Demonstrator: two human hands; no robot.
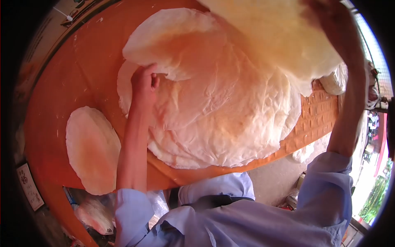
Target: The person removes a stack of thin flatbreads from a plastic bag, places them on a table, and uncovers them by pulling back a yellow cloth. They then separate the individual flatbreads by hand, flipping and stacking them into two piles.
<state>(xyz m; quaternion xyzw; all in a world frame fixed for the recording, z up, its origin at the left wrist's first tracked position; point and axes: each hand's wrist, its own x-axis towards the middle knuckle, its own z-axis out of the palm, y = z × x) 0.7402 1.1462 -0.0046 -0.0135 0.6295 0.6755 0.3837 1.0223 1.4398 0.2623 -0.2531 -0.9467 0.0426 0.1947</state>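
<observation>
While left fingers [154, 78] pinch a thin sheet [177, 39], the right hand [323, 13] is raised, its grip unclear.

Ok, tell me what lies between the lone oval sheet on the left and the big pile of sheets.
Orange tabletop, partly hidden by the left forearm, as the head view shows.

Left hand [145, 80] curled, right [324, 12] perhaps gripping
</observation>
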